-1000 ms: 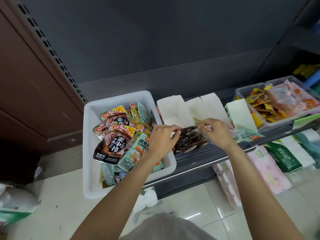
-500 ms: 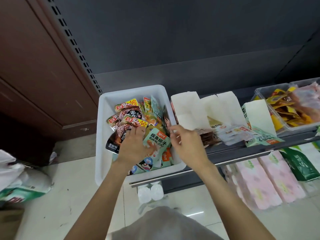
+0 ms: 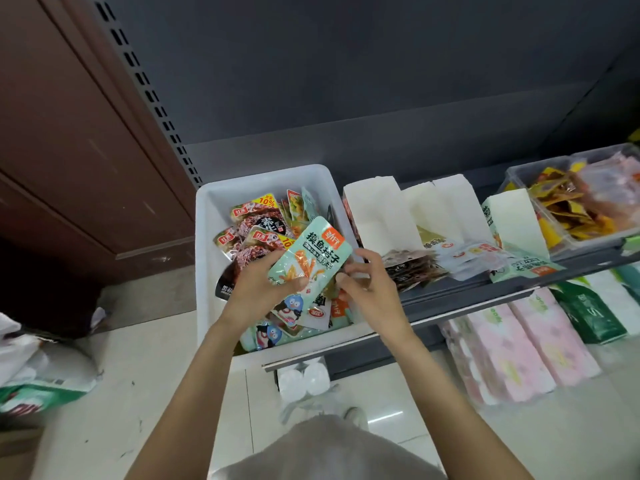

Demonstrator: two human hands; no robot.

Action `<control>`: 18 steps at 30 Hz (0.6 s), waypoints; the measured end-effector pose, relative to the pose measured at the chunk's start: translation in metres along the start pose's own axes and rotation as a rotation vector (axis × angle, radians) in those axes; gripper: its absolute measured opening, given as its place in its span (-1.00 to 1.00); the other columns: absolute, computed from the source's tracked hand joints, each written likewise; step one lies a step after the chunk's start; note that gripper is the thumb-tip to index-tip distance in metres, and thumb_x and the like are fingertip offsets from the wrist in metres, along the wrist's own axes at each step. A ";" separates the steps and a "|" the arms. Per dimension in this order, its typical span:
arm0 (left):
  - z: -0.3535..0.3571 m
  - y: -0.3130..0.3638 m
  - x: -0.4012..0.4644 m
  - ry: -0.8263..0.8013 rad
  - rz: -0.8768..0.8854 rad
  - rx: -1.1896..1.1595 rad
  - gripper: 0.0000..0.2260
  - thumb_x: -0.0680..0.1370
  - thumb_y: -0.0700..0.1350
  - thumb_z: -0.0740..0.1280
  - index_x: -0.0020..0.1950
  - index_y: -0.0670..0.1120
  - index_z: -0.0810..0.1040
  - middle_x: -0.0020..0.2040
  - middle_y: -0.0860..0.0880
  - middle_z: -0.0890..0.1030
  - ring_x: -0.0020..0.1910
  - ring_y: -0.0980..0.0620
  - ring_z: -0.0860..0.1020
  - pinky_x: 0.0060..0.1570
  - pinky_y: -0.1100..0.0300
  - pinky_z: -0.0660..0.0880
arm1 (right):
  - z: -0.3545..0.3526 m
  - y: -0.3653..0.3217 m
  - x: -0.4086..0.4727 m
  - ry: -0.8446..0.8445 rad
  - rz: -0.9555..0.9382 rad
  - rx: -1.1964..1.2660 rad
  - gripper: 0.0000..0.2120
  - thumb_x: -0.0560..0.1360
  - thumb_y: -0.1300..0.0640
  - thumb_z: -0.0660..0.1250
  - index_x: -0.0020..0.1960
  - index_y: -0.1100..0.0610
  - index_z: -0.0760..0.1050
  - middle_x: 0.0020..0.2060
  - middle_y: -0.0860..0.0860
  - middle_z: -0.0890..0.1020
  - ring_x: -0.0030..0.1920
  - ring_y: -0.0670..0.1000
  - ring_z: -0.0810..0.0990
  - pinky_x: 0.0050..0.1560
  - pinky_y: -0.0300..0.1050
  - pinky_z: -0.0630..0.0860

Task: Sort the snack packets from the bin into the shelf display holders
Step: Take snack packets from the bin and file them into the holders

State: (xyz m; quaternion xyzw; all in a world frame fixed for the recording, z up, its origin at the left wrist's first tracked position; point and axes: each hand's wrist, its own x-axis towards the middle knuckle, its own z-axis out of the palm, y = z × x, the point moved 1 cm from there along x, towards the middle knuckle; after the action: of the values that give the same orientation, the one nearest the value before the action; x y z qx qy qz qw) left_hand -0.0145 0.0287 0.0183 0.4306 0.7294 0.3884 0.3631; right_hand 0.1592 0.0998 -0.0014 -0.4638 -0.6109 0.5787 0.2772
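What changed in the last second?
The left hand moved from the holders to the white plastic bin and lifted out a mint-green snack packet. The right hand released the dark brown packets and reaches toward the green one. Holders unchanged.

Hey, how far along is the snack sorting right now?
Partly done. Some dark packets and pale packets already lie in the white display holders on the shelf. In hand: the left hand holds a mint-green packet above the white bin, with the right hand at its edge. Left: the bin is still heaped with packets.
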 end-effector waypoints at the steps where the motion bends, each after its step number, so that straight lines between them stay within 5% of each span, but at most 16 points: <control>1: -0.002 0.006 -0.004 -0.018 0.003 -0.102 -0.74 0.42 -0.12 0.48 0.09 0.00 0.57 -0.07 0.15 0.67 -0.14 0.24 0.63 -0.20 0.39 0.50 | -0.004 -0.003 -0.001 -0.020 0.021 0.151 -0.51 0.46 0.20 0.41 0.33 0.03 0.32 0.04 0.01 0.57 0.04 -0.05 0.60 0.05 -0.14 0.59; 3: -0.002 0.016 -0.010 -0.073 0.027 -0.242 -0.75 0.42 -0.16 0.47 0.08 -0.03 0.60 -0.07 0.10 0.69 -0.12 0.16 0.65 -0.19 0.33 0.54 | -0.013 -0.012 -0.005 -0.087 0.022 0.365 -0.48 0.40 0.18 0.43 0.29 -0.06 0.34 0.10 0.05 0.60 0.13 0.01 0.60 0.08 -0.01 0.59; 6: 0.004 0.030 -0.011 -0.180 0.065 -0.338 -0.82 0.44 -0.19 0.43 0.01 -0.02 0.62 -0.08 0.09 0.69 -0.11 0.10 0.66 -0.18 0.29 0.56 | -0.030 -0.027 -0.011 -0.113 -0.045 0.469 -0.56 0.36 0.18 0.40 0.22 0.00 0.44 0.05 0.00 0.66 0.10 0.00 0.62 -0.02 -0.12 0.60; 11: 0.027 0.046 0.007 -0.112 0.258 -0.155 -0.80 0.45 -0.13 0.45 0.06 -0.07 0.65 -0.03 0.07 0.68 -0.09 0.15 0.64 -0.12 0.16 0.60 | -0.064 -0.031 -0.025 0.045 -0.201 0.163 -0.76 0.39 0.29 0.42 0.03 0.09 0.56 -0.10 -0.13 0.71 -0.06 -0.09 0.67 -0.11 -0.25 0.58; 16: 0.079 0.084 0.021 -0.103 0.796 0.139 -0.77 0.46 -0.01 0.35 0.06 -0.03 0.67 -0.05 0.08 0.67 -0.08 0.15 0.58 -0.09 0.17 0.55 | -0.116 -0.036 -0.058 0.278 -0.361 -0.191 -0.83 0.37 0.13 0.44 -0.10 -0.10 0.57 -0.19 -0.22 0.67 -0.17 -0.14 0.64 -0.10 -0.31 0.53; 18: 0.106 0.100 0.024 -0.092 0.884 0.172 -0.77 0.47 -0.03 0.36 0.09 -0.03 0.65 -0.01 0.07 0.67 -0.04 0.12 0.57 -0.09 0.16 0.55 | -0.137 -0.031 -0.068 0.410 -0.355 -0.266 -0.90 0.38 0.08 0.41 -0.10 -0.01 0.56 -0.24 -0.35 0.63 -0.22 -0.25 0.62 -0.17 -0.42 0.47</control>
State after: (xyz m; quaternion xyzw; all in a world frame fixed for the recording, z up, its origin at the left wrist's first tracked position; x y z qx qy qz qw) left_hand 0.1026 0.1104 0.0555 0.7461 0.4881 0.4246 0.1575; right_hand 0.3000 0.1043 0.0663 -0.4893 -0.6841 0.3302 0.4284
